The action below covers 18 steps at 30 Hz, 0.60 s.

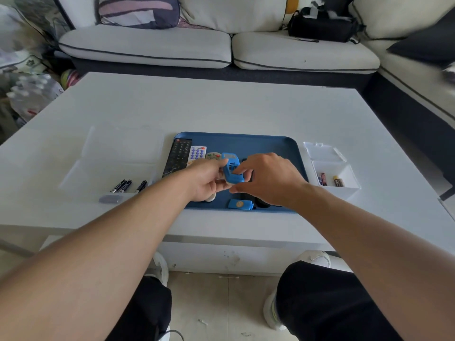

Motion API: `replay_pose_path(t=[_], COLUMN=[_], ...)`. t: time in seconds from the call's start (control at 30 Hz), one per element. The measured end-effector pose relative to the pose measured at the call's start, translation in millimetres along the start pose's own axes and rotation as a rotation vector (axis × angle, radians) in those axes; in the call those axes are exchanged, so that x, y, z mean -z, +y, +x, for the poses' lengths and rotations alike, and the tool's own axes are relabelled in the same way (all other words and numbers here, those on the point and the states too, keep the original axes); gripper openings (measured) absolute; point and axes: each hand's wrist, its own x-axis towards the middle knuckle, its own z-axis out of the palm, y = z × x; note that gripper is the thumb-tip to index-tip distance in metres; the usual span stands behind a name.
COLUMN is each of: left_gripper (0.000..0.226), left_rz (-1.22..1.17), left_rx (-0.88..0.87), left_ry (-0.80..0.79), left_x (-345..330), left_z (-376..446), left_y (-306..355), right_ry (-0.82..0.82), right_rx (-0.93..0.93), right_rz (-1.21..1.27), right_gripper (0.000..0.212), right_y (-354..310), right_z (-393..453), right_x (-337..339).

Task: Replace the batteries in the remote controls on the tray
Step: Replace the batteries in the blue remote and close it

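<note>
A blue remote [231, 169] is held back side up above the blue tray [270, 146], its battery bay open. My left hand [206, 179] grips its left side. My right hand [268, 179] has its fingertips at the open bay; whether they pinch a battery is hidden. The remote's blue cover [240, 204] lies on the tray's near edge. On the tray's left lie a black remote [177, 157], a white remote with purple keys [197, 153] and a small grey remote [213, 156]. A dark remote [261, 204] lies partly under my right hand.
Three black batteries [128, 186] lie in a clear tray [81, 168] on the left, with a grey cover [110, 198] beside them. A clear lidded box [342, 185] at the right holds several used batteries [330, 179]. A sofa stands behind the white table [221, 107].
</note>
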Motion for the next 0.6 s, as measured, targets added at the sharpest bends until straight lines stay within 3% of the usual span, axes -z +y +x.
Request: replay_pose_path(t=[0.13, 0.27, 0.37, 0.6], left_gripper=[0.027, 0.019, 0.014, 0.013], left_rz=[0.271, 0.524, 0.557, 0.541], left_rx=[-0.039, -0.18, -0.348, -0.521], left_ry=[0.012, 0.247, 0.333, 0.535], left_x=[7, 22, 34, 68], left_z=[-2, 1, -3, -6], left_y=[-3, -4, 1, 9], right_ry=[-0.037, -0.065, -0.11, -0.185], right_rx=[-0.046, -0.056, -0.058, -0.051], right_rz=[-0.002, -0.053, -0.076, -0.048], right_gripper=[0.049, 0.047, 0.042, 0.035], right_y=[-4, -5, -6, -7], right_z=[4, 14, 21, 32], right_x=[-5, -17, -32, -47])
